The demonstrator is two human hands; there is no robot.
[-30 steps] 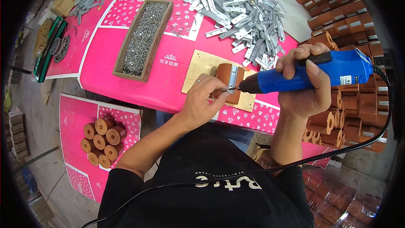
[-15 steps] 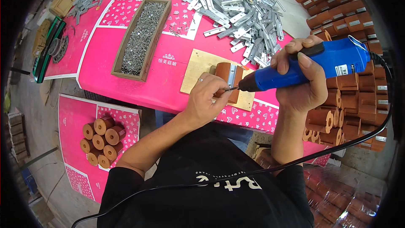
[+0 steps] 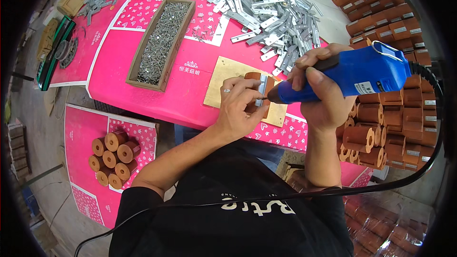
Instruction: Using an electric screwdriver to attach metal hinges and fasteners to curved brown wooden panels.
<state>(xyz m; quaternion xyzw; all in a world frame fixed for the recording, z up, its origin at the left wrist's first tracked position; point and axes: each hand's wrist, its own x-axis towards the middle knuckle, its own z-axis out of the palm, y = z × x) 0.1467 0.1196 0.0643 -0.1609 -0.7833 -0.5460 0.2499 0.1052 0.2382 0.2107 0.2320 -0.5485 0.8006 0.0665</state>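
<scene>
My right hand [image 3: 328,85] is wrapped around a blue electric screwdriver [image 3: 359,69], its dark nose pointing left and down. The tip meets a silver metal strip [image 3: 262,84] lying along the top of a brown, rounded block [image 3: 253,75]. My left hand [image 3: 240,104], a ring on one finger, grips that block and strip with bent fingers. Index finger and thumb sit on either side of the screwdriver's tip; any screw there is too small to make out. Under the block lies a light wooden board [image 3: 216,78].
A wooden box of screws [image 3: 131,74] stands left on the pink table. Silver metal strips [image 3: 281,24] are heaped at the back. Brown cylinders [image 3: 110,159] stand on a lower pink surface at left; more brown pieces [image 3: 366,135] are stacked right. A black cable [image 3: 381,188] crosses my front.
The screwdriver has moved slightly left and tilted more steeply, its tip now at the strip. My left hand has shifted right, and its fingers have spread from a pinch onto the block.
</scene>
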